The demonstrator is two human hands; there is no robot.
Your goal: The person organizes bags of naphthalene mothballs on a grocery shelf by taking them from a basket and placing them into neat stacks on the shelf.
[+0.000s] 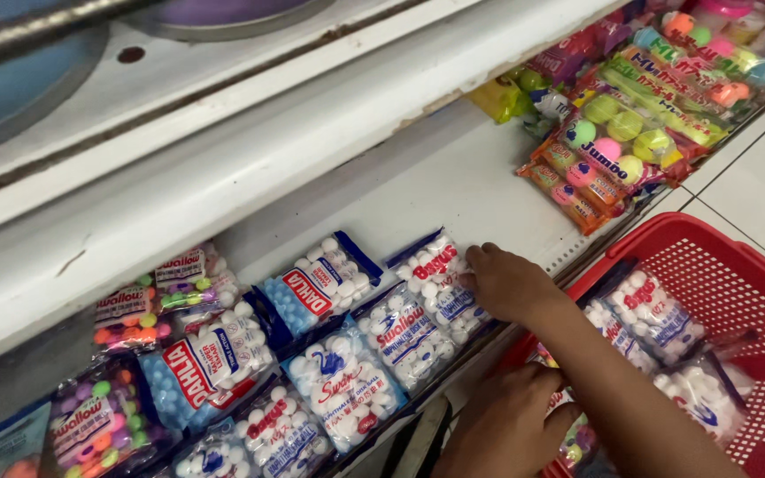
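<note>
- Both hands work low at the front of a white shelf [453, 168], seen from the head camera, the only view.
- One hand [506, 283], reaching across from the lower right, lies palm down on a clear packet of white balls [440, 283] with a red and blue label; its fingers are bent over the packet's right edge, pressing on it, though a full grasp cannot be confirmed. Which of the person's hands this is cannot be told for sure; by its place it reads as the right.
- Its forearm runs down to the bottom right corner, crossing over the other hand.
- The other hand [502, 434] sits below, at the rim of a red plastic basket [737, 274], fingers curled around a packet of coloured balls [577, 438] that shows only in part.
- The touched packet lies on the shelf, overlapping a neighbouring packet of white balls [400, 341] to its left.
- More white-ball packets [343, 389] fill the shelf front, with blue-labelled packets [320, 283] behind them and multicoloured ball packets [104, 425] at the far left.
- In the basket lie further clear bags of white balls [648, 314].
- Farther right on the shelf, bright packets of large pastel balls [617, 142] are stacked.
- White floor tiles [763, 190] show beyond the basket.
</note>
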